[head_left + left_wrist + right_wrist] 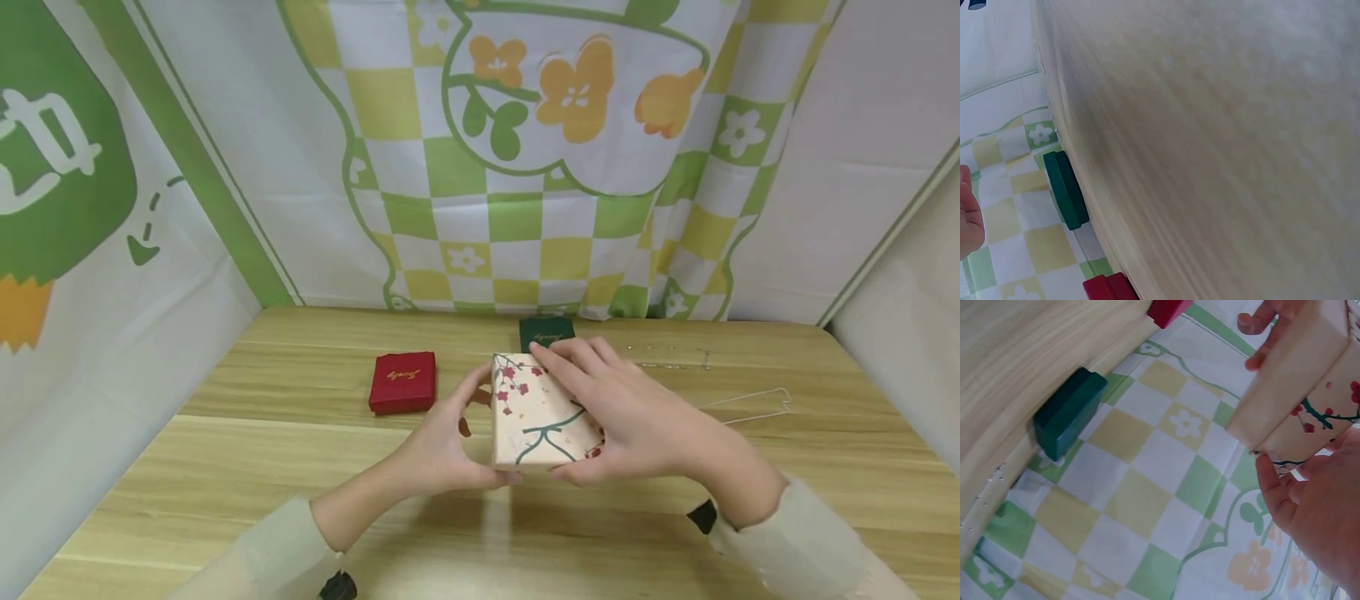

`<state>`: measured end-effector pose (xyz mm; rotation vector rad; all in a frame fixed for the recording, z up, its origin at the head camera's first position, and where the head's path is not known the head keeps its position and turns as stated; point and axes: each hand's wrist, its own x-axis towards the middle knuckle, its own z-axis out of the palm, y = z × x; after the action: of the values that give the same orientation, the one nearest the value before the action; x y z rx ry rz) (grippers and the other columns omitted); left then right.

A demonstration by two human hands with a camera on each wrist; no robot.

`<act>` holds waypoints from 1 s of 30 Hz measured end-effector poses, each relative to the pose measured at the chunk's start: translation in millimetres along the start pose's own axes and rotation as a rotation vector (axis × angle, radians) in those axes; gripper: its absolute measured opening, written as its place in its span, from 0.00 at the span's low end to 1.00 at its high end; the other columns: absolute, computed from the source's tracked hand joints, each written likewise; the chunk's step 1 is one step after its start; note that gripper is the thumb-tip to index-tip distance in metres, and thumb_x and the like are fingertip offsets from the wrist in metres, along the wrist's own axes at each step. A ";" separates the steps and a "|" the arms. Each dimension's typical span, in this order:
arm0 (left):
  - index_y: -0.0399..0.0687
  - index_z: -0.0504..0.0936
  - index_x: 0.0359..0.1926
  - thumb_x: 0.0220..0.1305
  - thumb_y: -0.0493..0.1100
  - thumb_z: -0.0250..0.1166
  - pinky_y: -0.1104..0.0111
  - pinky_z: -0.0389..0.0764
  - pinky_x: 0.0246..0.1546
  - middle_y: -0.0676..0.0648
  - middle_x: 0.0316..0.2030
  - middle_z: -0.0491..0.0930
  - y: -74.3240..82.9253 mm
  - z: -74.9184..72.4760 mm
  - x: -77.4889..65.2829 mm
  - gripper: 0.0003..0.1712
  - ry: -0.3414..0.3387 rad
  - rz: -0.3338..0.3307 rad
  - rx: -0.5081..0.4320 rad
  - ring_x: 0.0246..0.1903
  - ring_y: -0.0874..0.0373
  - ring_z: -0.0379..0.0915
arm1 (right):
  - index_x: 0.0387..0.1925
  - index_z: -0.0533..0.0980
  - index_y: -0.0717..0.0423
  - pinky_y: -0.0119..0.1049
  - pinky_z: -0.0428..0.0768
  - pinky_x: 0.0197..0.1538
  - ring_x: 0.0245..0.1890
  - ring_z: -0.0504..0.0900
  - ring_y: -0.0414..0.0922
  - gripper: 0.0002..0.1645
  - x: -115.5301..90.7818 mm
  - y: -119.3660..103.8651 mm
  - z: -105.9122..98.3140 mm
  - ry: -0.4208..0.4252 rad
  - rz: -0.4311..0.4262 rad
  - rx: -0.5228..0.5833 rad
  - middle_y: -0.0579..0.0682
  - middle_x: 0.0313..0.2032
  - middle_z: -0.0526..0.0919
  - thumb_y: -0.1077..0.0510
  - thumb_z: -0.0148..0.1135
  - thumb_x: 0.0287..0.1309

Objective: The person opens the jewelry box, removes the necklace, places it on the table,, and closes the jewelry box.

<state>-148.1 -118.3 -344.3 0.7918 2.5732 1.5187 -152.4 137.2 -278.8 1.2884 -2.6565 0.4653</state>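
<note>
A cream gift box (536,412) with red blossoms and a teal bow printed on its lid is held above the table between both hands. My left hand (442,450) grips its left side, with the thumb at the near edge. Over the right part of the lid my right hand (637,417) curls, its thumb at the near edge and fingers at the far edge. A seam between the patterned lid (1329,412) and the plain base (1297,369) shows in the right wrist view. The box's inside is hidden. In the left wrist view only part of a hand shows at the edge.
A red box (402,383) lies on the wooden table (262,467) to the left. Behind the right hand stands a dark green box (546,332), partly covered. Two thin chains lie at right, one farther back (667,365) and one nearer (757,404). A checkered curtain (517,225) hangs behind.
</note>
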 end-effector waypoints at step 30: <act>0.62 0.43 0.78 0.46 0.46 0.81 0.68 0.72 0.31 0.55 0.63 0.75 -1.8 -2.6 1.8 0.68 -0.070 -0.086 -0.132 0.50 0.57 0.74 | 0.76 0.43 0.66 0.39 0.83 0.52 0.50 0.84 0.44 0.37 -19.9 36.4 39.3 -0.002 0.290 1.286 0.57 0.62 0.73 0.58 0.45 0.76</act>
<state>-151.1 -120.3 -344.1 0.6971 2.3959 1.5862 -168.7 159.7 -328.7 0.9770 -2.4431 2.4294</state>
